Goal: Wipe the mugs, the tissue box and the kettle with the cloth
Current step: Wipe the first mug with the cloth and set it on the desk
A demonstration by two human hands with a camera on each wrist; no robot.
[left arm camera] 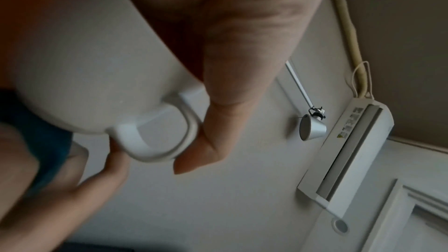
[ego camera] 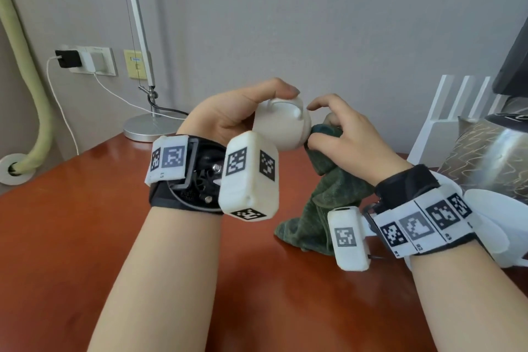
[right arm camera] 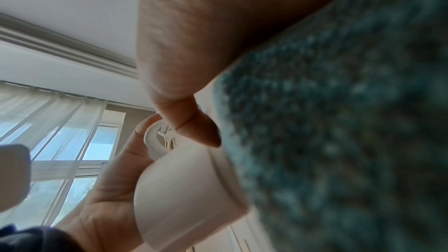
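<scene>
A white mug is held in the air above the table, tipped on its side with its handle up. My left hand grips it, thumb along the top by the handle. My right hand holds a dark green cloth bunched against the mug's open end; the cloth's tail hangs down to the tabletop. In the right wrist view the cloth covers the mug's rim. A shiny patterned object, perhaps the kettle, stands at the far right. No tissue box is in view.
The reddish-brown wooden table spreads out below my arms. A desk lamp's round base and pole stand at the back left, near wall sockets with a plugged charger. A white rack stands at the back right.
</scene>
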